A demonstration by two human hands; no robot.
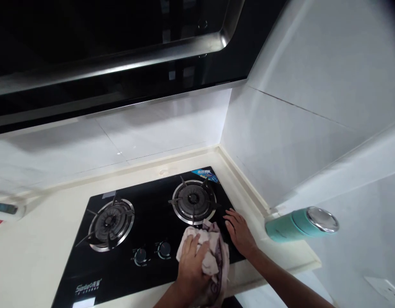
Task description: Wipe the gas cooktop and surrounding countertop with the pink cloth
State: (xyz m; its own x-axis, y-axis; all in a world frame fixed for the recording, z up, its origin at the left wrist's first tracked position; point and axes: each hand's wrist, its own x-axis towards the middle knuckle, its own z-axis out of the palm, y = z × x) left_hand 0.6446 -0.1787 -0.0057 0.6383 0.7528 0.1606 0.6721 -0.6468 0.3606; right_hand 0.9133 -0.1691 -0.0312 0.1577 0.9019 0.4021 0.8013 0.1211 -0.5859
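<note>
My left hand (191, 266) is closed over a bunched white and purple cloth (213, 239), pressing it on the black glass gas stove (146, 214) just in front of the right burner (193, 200). Part of the cloth hangs past the stove's front edge. My right hand (238, 231) lies with its fingers stretched out on the right edge of the stove, holding nothing. Two control knobs (164, 249) sit left of the cloth. Farther left is the other burner (111, 222), with its pan support over it.
A teal bottle with a silver lid (296, 223) stands on the counter right of my right hand. Overhead hangs a dark range hood (120, 68). White tiled walls (300, 141) meet behind the stove. At the far left lies a partly seen white object (11, 210).
</note>
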